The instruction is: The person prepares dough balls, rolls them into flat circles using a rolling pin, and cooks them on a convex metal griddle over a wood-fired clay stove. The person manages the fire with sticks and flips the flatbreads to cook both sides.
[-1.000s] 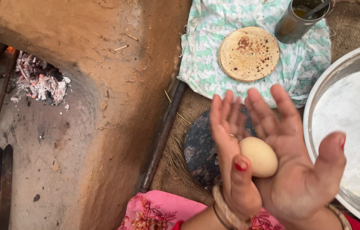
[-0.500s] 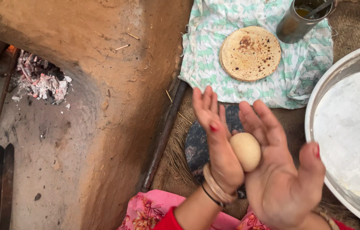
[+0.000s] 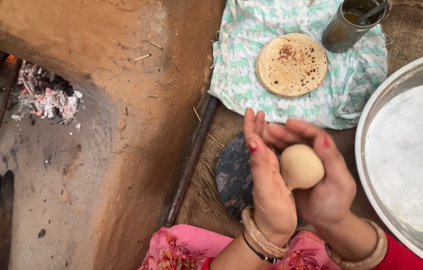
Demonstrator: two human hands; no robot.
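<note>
Both hands are meeting palm to palm above a dark round stone slab (image 3: 232,175): the left hand (image 3: 267,185) is standing edge-up with fingers straight, the right hand (image 3: 327,180) is cupping. A cooked flatbread (image 3: 291,64) is lying on a patterned cloth (image 3: 356,85) beyond them, a metal cup (image 3: 345,27) beside it, a floured metal basin (image 3: 371,130) at right, a clay hearth (image 3: 136,100) at left. The dough ball (image 3: 301,166) is sitting pressed between the two palms, grasped by both.

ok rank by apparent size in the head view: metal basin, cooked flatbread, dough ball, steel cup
1. metal basin, partly cut off
2. cooked flatbread
3. steel cup and dough ball: alike; ball is nearer, partly hidden by hands, so unsure
</note>
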